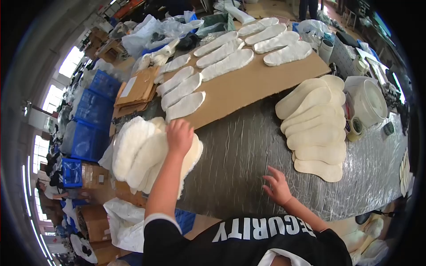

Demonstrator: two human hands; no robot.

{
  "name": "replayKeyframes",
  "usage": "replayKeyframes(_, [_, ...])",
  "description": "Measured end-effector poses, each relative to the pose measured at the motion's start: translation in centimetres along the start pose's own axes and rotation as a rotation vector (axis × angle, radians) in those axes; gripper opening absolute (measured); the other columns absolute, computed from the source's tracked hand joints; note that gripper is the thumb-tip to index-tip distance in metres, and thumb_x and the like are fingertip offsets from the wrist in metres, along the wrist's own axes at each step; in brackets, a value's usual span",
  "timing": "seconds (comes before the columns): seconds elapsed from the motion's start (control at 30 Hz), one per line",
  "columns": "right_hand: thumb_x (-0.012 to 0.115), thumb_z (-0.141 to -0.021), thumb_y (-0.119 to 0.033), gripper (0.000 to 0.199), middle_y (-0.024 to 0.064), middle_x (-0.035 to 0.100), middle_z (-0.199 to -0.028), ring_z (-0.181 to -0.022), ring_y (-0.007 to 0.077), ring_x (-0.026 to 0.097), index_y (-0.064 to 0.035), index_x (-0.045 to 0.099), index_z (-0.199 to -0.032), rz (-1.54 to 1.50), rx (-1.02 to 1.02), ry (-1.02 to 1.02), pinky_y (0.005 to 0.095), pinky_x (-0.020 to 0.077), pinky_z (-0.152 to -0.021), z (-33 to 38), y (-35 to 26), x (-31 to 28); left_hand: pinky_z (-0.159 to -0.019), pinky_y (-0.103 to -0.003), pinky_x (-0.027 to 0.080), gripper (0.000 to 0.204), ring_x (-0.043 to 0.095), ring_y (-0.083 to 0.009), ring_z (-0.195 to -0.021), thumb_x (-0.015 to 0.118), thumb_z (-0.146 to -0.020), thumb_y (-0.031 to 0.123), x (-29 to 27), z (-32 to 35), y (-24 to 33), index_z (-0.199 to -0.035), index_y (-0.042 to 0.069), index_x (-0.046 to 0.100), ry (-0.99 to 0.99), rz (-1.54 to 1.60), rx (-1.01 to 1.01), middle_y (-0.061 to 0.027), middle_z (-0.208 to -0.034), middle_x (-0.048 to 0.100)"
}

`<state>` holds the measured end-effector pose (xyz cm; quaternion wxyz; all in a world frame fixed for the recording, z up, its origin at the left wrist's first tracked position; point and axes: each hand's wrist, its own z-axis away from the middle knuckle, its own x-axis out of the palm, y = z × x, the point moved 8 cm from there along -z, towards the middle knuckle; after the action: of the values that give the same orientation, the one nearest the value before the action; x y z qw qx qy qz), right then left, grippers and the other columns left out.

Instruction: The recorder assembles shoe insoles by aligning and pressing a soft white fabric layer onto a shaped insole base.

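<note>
My left hand point(179, 136) is at the far edge of a loose pile of fluffy white fleece insoles point(135, 148) on the left of the table. Its fingers are bent together over the tip of a fleece insole, and the fingertips are partly hidden. My right hand point(278, 188) hovers over the dark table at the near middle, fingers apart, holding nothing. To its far right lies an overlapping stack of flat cream insoles point(316, 133). Several white fleece insoles point(226, 64) lie in rows on a brown cardboard sheet point(248, 86) beyond both hands.
A plastic-wrapped table point(230, 164) carries everything. At its right stand a white bucket point(369, 104) and a roll of tape point(355, 128). Folded brown cardboard point(135, 88) lies at the far left. Blue crates point(91, 137) are stacked beyond the left edge; a white bag point(126, 224) sits below.
</note>
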<state>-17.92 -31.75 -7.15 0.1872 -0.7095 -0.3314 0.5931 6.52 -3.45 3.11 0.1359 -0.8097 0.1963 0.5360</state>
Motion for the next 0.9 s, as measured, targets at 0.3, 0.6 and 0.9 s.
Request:
replayKeyframes(0.3, [0.070,-0.076,-0.009,0.033,0.0198,0.048,-0.132,-0.119,0.0393,0.048,-0.0073,0.060,-0.107,-0.037,0.221,0.063,0.0464,0.0409,-0.098,3.5,1.4,-3.4,-0.084,-0.044,0.036,0.011,0.054,-0.0237,-0.097,0.061,-0.077,0.018,6.6,-7.9,-0.8,-0.075,0.010,0.067,0.020,-0.195,-0.118,-0.0049,-0.090,0.062])
replayKeyframes(0.6, [0.058,-0.093,-0.017,0.028,0.0104,0.063,-0.101,-0.088,0.0159,0.064,0.0012,0.055,-0.115,-1.316,0.896,0.451,0.0295,0.0518,-0.069,9.7,5.6,-1.8,-0.080,-0.045,0.037,0.012,0.060,-0.0259,-0.079,0.055,-0.076,0.011,1.3,6.5,27.9,-0.074,0.009,0.066,-0.495,0.204,0.561,-0.0100,-0.076,0.064])
replayKeyframes(0.9, [0.061,-0.081,0.002,0.029,0.0061,0.063,-0.078,-0.061,0.0109,0.061,0.0017,0.056,-0.110,-0.826,0.992,0.537,0.0239,0.0484,-0.054,16.7,11.2,-5.2,-0.064,-0.043,0.046,0.019,0.062,-0.0348,-0.069,0.066,-0.081,0.018,6.1,14.0,40.3,-0.070,0.003,0.060,-0.876,0.841,0.581,-0.0165,-0.071,0.064])
